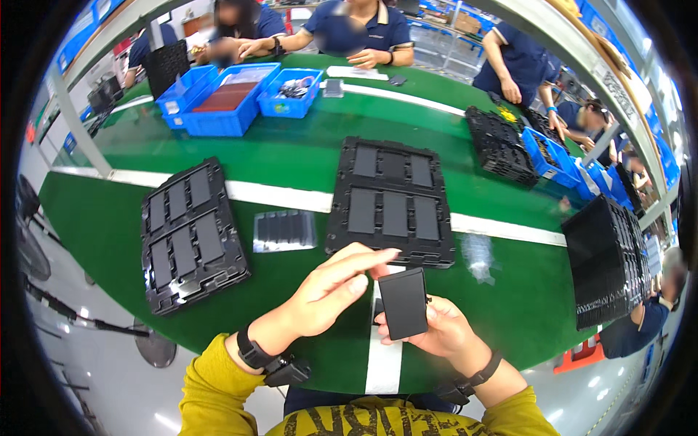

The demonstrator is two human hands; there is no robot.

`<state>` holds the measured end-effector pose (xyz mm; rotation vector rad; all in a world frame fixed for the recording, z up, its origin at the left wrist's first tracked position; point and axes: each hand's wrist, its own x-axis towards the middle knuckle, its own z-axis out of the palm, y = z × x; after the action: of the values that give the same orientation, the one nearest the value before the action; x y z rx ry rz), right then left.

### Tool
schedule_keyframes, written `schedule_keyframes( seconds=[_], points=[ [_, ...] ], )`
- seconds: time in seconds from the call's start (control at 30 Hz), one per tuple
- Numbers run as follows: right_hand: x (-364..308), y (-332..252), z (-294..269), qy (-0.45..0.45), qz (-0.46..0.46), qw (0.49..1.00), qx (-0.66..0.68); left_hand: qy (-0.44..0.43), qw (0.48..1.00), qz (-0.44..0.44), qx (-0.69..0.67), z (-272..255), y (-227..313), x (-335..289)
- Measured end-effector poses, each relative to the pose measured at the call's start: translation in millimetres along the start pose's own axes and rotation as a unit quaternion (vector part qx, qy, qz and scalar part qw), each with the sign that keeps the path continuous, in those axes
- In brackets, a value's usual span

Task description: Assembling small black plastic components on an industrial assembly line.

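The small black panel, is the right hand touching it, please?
Touching: the head view shows the right hand cupping the small black panel, fingers at its edge.

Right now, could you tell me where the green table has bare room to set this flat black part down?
Bare green table lies between the left tray and centre tray, beyond the clear sleeve. More lies right of the centre tray, past the clear wrapper. The far end is crowded with blue bins; stacked trays fill the right edge.
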<state>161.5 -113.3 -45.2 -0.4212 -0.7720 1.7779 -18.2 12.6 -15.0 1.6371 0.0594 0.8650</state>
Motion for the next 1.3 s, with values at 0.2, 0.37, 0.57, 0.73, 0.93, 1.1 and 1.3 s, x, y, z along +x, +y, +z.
schedule_keyframes(
  seconds=[0.2,0.37,0.57,0.73,0.93,1.1,1.3],
  points=[
    [3.4,7.3,1.0,-0.007,0.057,0.998,0.01,-0.07,0.996,0.0,0.054,-8.4,0.6,-6.1],
    [2.0,10.1,2.6,-0.019,0.046,0.999,0.003,-0.071,0.997,-0.021,-0.005,-7.4,2.6,-6.3],
    [1.1,15.3,3.1,-0.012,0.029,1.0,0.002,-0.057,0.997,-0.03,-0.049,-2.0,-3.4,-8.8],
    [1.0,17.6,3.1,-0.013,0.022,1.0,0.001,-0.047,0.983,-0.072,-0.162,2.0,-10.3,-10.6],
    [1.6,18.9,4.8,-0.001,0.017,1.0,-0.002,-0.038,0.971,-0.082,-0.219,8.0,-12.2,-11.5],
    [3.0,18.3,5.8,0.004,0.006,1.0,0.013,-0.036,0.983,-0.07,-0.168,5.2,-11.3,-9.4],
    [5.5,18.9,4.5,0.0,0.011,1.0,0.017,-0.034,0.992,-0.08,-0.091,2.5,-5.8,-8.3]
  ],
)
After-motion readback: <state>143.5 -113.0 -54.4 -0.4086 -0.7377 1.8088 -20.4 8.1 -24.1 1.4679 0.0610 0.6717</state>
